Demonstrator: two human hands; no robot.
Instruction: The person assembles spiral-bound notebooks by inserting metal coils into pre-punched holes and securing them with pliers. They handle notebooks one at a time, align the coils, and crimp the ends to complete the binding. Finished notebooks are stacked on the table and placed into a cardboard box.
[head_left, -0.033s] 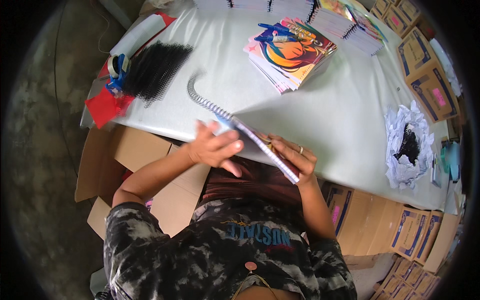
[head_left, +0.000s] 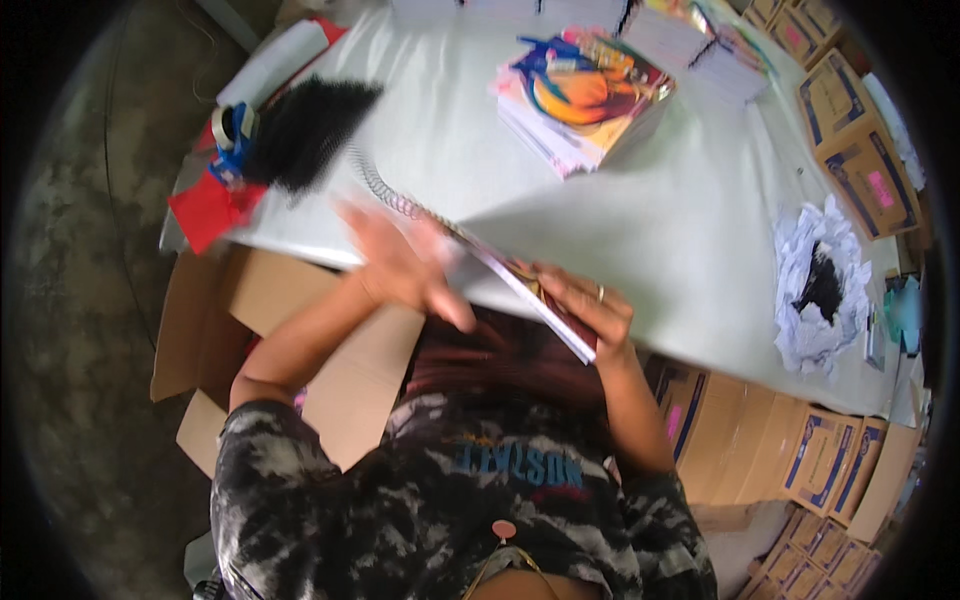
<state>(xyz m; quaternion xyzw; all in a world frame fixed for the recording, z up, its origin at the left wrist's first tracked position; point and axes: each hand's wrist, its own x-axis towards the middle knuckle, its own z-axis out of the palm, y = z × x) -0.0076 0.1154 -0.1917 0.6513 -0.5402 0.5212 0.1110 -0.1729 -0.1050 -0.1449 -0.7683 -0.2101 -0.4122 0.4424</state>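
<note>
R hand point(head_left: 590, 305) holds thin notebook point(head_left: 535, 312) w/ its white edge up; wire coil point(head_left: 383, 190) sticks out from its upper-L end. L hand point(head_left: 402, 268), fingers spread & blurred, is near the coil. On white bench point(head_left: 715, 220): black coils pile point(head_left: 310, 135), tape dispenser point(head_left: 232, 155), booklets stack point(head_left: 585, 100) w/ blue items on top.

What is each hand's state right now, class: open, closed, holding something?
Left hand: open, blurred, near the wire coil; contact cannot be told.
Right hand: closed, holding the book.
</note>
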